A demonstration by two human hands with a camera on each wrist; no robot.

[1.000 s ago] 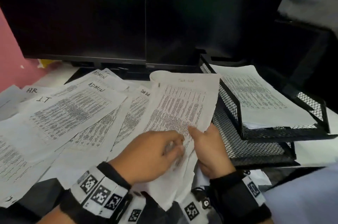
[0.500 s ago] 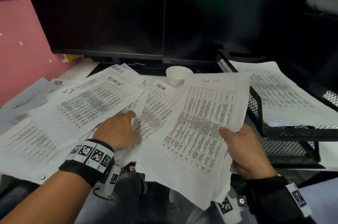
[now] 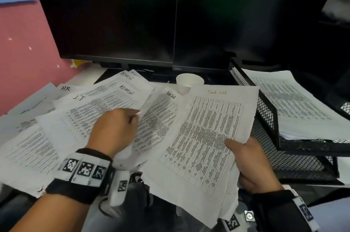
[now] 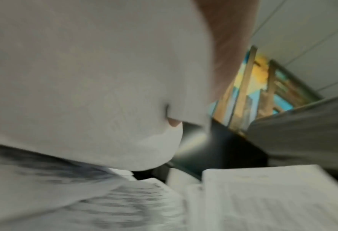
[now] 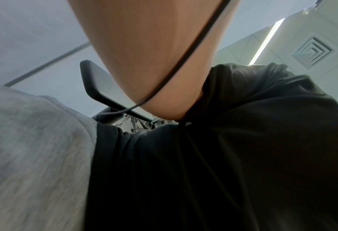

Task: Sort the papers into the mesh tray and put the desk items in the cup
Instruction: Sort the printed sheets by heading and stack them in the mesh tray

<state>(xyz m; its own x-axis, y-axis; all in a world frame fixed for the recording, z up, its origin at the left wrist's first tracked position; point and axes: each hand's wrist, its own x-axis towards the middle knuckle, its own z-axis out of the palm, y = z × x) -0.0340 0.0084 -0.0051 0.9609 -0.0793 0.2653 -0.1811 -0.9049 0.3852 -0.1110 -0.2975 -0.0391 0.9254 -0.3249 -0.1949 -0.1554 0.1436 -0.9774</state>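
Printed papers cover the desk. My right hand (image 3: pixel 233 146) holds a small stack headed "Task List" (image 3: pixel 206 137) by its lower right edge, thumb on top, with the stack tilted above the desk front. My left hand (image 3: pixel 132 119) curls round the right edge of the "ADMIN" sheets (image 3: pixel 106 106) and lifts it off a second Task List sheet (image 3: pixel 157 118). In the blurred left wrist view the lifted paper (image 4: pixel 85 78) covers the hand and only a fingertip (image 4: pixel 173 123) shows. A white cup (image 3: pixel 189 83) stands behind the papers. The black mesh tray (image 3: pixel 265 110) at the right holds papers (image 3: pixel 295 106) in its upper tier.
Two dark monitors (image 3: pixel 170 23) stand along the back of the desk. Sheets marked "HR" (image 3: pixel 65 88) and "I.T" (image 3: pixel 79 97) lie at the left by a pink wall (image 3: pixel 24 52). The right wrist view shows only a forearm (image 5: pixel 144 54) and a black sleeve.
My left hand let go of the Task List stack, moved left and took the edge of the ADMIN sheets. My right hand carried the stack a little to the right, uncovering the cup.
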